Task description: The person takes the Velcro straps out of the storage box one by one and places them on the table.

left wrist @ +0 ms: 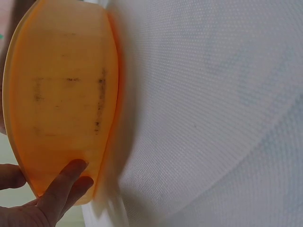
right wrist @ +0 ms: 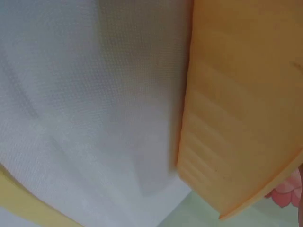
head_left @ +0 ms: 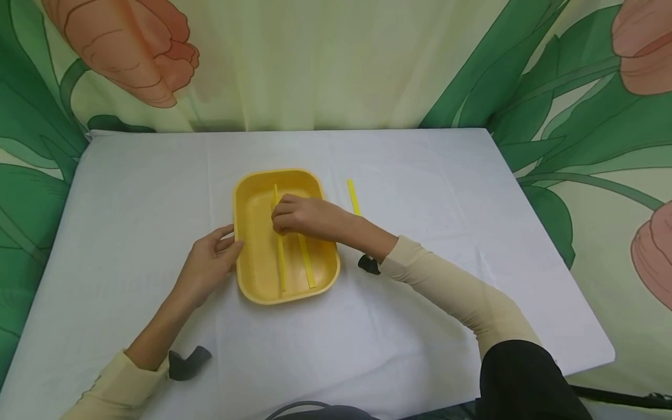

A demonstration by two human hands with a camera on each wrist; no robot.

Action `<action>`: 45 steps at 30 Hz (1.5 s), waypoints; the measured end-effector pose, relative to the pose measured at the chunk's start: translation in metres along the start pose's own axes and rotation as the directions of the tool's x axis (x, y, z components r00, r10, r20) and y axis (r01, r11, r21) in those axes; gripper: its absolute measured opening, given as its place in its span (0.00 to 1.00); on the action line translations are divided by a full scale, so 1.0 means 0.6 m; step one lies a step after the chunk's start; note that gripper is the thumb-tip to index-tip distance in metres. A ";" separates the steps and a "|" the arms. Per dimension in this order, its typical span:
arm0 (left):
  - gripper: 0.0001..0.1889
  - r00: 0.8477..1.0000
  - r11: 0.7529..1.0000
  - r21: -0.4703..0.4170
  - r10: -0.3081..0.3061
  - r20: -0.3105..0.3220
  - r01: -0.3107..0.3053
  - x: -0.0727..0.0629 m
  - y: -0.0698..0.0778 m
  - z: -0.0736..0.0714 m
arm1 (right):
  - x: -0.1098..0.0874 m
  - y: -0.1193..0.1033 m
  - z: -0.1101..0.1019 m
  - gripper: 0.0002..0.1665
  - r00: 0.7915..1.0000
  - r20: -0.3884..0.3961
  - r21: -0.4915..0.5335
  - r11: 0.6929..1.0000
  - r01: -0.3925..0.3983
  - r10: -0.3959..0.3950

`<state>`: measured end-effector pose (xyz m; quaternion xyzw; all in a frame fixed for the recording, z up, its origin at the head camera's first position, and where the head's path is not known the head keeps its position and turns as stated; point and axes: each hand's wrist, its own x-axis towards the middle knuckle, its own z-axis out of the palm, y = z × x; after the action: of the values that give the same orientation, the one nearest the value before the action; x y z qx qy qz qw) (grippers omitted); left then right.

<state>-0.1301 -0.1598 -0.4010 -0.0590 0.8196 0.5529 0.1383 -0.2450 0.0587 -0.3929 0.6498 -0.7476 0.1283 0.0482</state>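
A yellow tray [head_left: 257, 294] with rounded corners lies on the white-covered table. My left hand [head_left: 210, 262] grips its left side, with the thumb at the rim and the fingers against the outer wall [left wrist: 61, 109]. Over the tray's middle, my right hand [head_left: 301, 216] has its fingers curled and pinches a thin yellow strip [head_left: 281, 262] that runs lengthwise along the tray. To its right lies a second yellow strip [head_left: 307, 265], its far part hidden under the right hand. In the right wrist view only the tray's outer wall [right wrist: 236, 104] shows, not the fingers.
Another yellow strip [head_left: 353, 195] lies on the tablecloth [head_left: 430, 192] right of the tray, partly covered by my right forearm. Dark straps [head_left: 189, 363] stick out at both wrists. Behind the table hangs a flower-patterned curtain [head_left: 325, 64].
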 end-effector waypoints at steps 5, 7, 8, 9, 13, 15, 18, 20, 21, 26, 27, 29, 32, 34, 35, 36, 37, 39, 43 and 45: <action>0.31 1.000 1.000 -0.005 0.007 -0.004 -0.007 0.003 -0.001 0.001 | -0.003 0.003 -0.014 0.04 0.999 -0.030 0.007 1.000 -0.025 0.025; 0.31 1.000 1.000 -0.007 0.010 -0.004 -0.010 0.004 -0.001 0.001 | -0.004 0.004 -0.019 0.04 0.998 -0.047 0.010 0.999 -0.036 0.036; 0.31 1.000 1.000 -0.007 0.009 -0.003 -0.009 0.005 -0.001 0.002 | -0.005 0.005 -0.021 0.04 0.998 -0.055 0.011 0.999 -0.038 0.038; 0.31 1.000 1.000 -0.004 0.008 -0.003 -0.008 0.005 -0.001 0.002 | -0.006 0.005 -0.023 0.03 0.997 -0.062 0.014 0.999 -0.036 0.037; 0.31 1.000 1.000 0.001 -0.004 0.000 0.004 0.004 -0.001 0.001 | -0.010 0.006 -0.029 0.04 0.996 -0.088 0.018 0.999 -0.028 0.030; 0.31 1.000 1.000 0.002 -0.002 -0.002 0.002 0.003 -0.001 0.000 | -0.013 0.007 -0.031 0.05 0.994 -0.104 0.017 0.999 -0.033 0.034; 0.31 1.000 1.000 -0.004 0.008 -0.005 -0.008 0.002 -0.002 0.000 | -0.018 0.008 -0.034 0.05 0.992 -0.123 0.009 0.999 -0.038 0.039; 0.31 1.000 1.000 -0.004 0.013 -0.010 -0.013 0.001 -0.003 -0.001 | -0.020 0.009 -0.035 0.04 0.991 -0.129 0.002 0.999 -0.037 0.037; 0.31 1.000 1.000 -0.004 0.016 -0.013 -0.016 0.001 -0.004 0.000 | -0.021 0.009 -0.035 0.04 0.991 -0.131 0.000 0.999 -0.034 0.034; 0.30 1.000 1.000 -0.006 0.023 -0.019 -0.023 0.001 -0.005 0.001 | -0.026 0.010 -0.037 0.03 0.990 -0.137 0.001 1.000 -0.017 0.017; 0.30 1.000 1.000 -0.007 0.024 -0.019 -0.024 0.001 -0.005 0.001 | -0.027 0.010 -0.037 0.03 0.990 -0.137 0.000 1.000 -0.016 0.016; 0.30 1.000 1.000 -0.008 0.026 -0.016 -0.026 0.002 -0.005 0.003 | -0.030 0.010 -0.038 0.03 0.990 -0.139 -0.001 1.000 -0.015 0.014; 0.30 1.000 1.000 -0.010 0.025 -0.014 -0.025 0.003 -0.005 0.004 | -0.034 0.012 -0.040 0.03 0.991 -0.133 -0.010 1.000 -0.019 0.018; 0.30 1.000 1.000 -0.015 0.026 -0.011 -0.026 0.004 -0.005 0.005 | -0.037 0.015 -0.043 0.03 0.992 -0.123 -0.022 0.999 -0.025 0.022; 0.30 1.000 1.000 -0.017 0.026 -0.010 -0.026 0.004 -0.005 0.005 | -0.039 0.016 -0.045 0.03 0.993 -0.118 -0.028 0.999 -0.025 0.021; 0.30 1.000 1.000 -0.016 0.026 -0.009 -0.026 0.005 -0.005 0.005 | -0.040 0.018 -0.048 0.03 0.994 -0.111 -0.037 0.999 -0.027 0.022; 0.30 1.000 1.000 -0.014 0.026 -0.009 -0.027 0.005 -0.004 0.005 | -0.041 0.020 -0.051 0.03 0.994 -0.110 -0.043 0.999 -0.026 0.022; 0.30 1.000 1.000 -0.009 0.026 -0.012 -0.026 0.005 -0.004 0.005 | -0.043 0.022 -0.057 0.03 0.994 -0.110 -0.048 0.998 -0.028 0.023; 0.30 1.000 1.000 0.006 0.021 -0.019 -0.020 0.004 -0.003 0.004 | -0.048 0.025 -0.063 0.03 0.992 -0.126 -0.045 0.999 -0.027 0.021; 0.30 1.000 1.000 0.010 0.019 -0.020 -0.019 0.003 -0.002 0.003 | -0.050 0.025 -0.064 0.03 0.991 -0.132 -0.044 0.999 -0.027 0.021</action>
<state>-0.1313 -0.1585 -0.4035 -0.0561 0.8243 0.5494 0.1249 -0.2589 0.0993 -0.3651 0.6295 -0.7534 0.1541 0.1108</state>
